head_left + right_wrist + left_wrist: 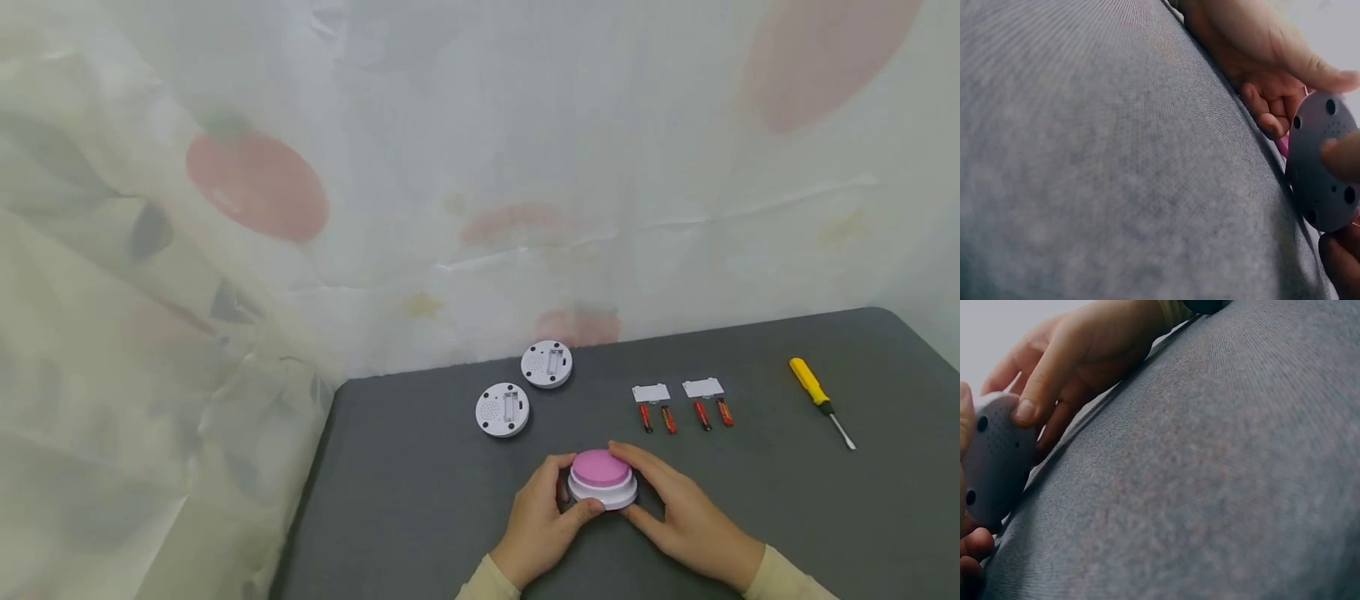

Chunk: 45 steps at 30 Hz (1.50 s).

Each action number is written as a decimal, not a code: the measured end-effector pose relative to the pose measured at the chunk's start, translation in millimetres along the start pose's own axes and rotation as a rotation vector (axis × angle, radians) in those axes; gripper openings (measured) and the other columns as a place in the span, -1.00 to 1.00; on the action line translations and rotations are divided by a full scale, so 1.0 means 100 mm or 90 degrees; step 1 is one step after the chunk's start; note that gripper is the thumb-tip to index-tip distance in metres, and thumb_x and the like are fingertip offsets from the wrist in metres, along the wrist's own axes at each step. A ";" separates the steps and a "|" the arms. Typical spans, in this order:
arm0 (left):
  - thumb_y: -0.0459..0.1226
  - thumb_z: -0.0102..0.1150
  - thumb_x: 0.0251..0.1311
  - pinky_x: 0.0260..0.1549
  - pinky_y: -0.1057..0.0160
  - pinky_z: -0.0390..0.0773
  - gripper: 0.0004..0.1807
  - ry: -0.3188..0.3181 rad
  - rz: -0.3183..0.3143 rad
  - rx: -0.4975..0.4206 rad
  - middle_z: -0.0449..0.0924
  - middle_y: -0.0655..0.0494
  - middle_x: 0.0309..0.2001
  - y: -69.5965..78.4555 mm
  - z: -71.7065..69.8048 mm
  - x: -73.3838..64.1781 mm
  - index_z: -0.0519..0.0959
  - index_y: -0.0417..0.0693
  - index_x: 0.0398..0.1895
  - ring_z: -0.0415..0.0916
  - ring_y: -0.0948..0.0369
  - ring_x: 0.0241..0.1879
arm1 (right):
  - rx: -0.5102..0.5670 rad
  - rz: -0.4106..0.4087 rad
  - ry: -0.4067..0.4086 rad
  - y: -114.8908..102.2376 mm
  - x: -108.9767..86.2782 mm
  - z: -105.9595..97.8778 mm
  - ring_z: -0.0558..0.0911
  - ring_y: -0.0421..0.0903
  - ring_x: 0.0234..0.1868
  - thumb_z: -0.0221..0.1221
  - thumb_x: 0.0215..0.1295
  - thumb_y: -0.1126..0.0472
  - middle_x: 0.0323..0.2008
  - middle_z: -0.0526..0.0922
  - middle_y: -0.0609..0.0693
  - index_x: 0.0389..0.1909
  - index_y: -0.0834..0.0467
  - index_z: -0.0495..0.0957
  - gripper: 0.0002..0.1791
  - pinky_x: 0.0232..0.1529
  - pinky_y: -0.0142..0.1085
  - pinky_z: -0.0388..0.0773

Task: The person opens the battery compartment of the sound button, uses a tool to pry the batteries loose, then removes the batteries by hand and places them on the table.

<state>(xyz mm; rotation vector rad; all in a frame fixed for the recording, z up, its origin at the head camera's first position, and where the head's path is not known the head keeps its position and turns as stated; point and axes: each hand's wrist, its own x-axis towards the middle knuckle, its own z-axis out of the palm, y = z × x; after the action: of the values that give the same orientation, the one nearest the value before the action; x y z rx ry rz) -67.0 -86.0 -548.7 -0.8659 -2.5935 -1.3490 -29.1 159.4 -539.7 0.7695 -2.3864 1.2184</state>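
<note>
Both hands hold a round push button (602, 471) with a pink top and a white base, just above the table. My left hand (536, 521) grips its left side, thumb at the front edge and fingers at the back. Around the right side, my right hand (686, 517) holds it between thumb and fingers. In the left wrist view the base's underside (999, 462) shows dark round feet and small speaker holes, with the right thumb against its edge. A thumb also lies across the underside (1319, 169) in the right wrist view.
Two more round buttons lie upside down, one nearer (502, 410) and one farther (547, 364), their battery compartments uncovered. White covers (650, 393) and several red batteries (702, 415) lie to the right. A yellow-handled screwdriver (810, 382) rests farther right on the grey table (405, 483).
</note>
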 end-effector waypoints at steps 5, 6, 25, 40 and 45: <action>0.34 0.13 0.28 -0.37 0.47 0.43 -0.27 0.007 0.022 -0.044 0.61 0.28 -0.20 -0.03 0.01 0.01 0.61 0.01 0.24 0.38 0.48 -0.34 | 0.041 -0.010 0.035 0.02 0.00 0.01 0.56 -0.21 0.41 0.50 0.07 0.63 0.39 0.60 0.20 0.50 0.18 0.40 -0.06 0.34 -0.56 0.40; 0.34 0.11 0.28 -0.38 0.48 0.42 -0.27 0.011 0.028 -0.053 0.65 0.27 -0.19 -0.04 0.01 0.01 0.63 0.01 0.22 0.38 0.49 -0.35 | 0.039 -0.010 0.041 0.02 0.00 0.01 0.59 -0.20 0.38 0.50 0.08 0.62 0.37 0.62 0.18 0.50 0.17 0.41 -0.06 0.32 -0.56 0.42; -0.18 0.21 0.62 -0.51 0.55 0.35 -0.75 0.025 0.017 -0.097 0.61 0.24 -0.51 -0.03 0.01 0.03 0.61 -0.06 0.21 0.27 0.60 -0.55 | -0.027 0.018 0.088 0.00 0.05 0.00 0.66 -0.27 0.00 0.56 0.17 0.44 0.17 0.70 -0.13 0.43 0.19 0.60 -0.24 -0.02 -0.54 0.53; -0.22 0.15 0.67 -0.56 0.48 0.46 -0.68 0.027 0.013 -0.113 0.64 0.27 -0.48 -0.02 0.01 0.05 0.56 0.00 0.37 0.44 0.55 -0.54 | 0.007 0.009 0.107 0.01 0.07 0.03 0.55 -0.32 -0.24 0.50 0.15 0.56 -0.04 0.67 -0.12 0.14 0.11 0.64 -0.44 -0.24 -0.51 0.55; 0.00 0.40 0.48 -0.27 0.42 0.53 -0.50 0.036 0.013 -0.022 0.55 0.34 -0.22 -0.01 0.02 0.03 0.57 0.08 0.37 0.46 0.46 -0.27 | -0.003 0.014 0.113 0.00 0.06 0.03 0.57 -0.34 -0.22 0.49 0.16 0.57 -0.03 0.69 -0.11 0.13 0.14 0.67 -0.46 -0.21 -0.54 0.55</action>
<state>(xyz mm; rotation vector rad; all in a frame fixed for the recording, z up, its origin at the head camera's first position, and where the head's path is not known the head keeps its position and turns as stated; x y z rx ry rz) -69.7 -83.7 -549.4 -0.8443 -2.5198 -1.3953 -34.6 155.5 -538.0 0.6070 -2.2586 1.2349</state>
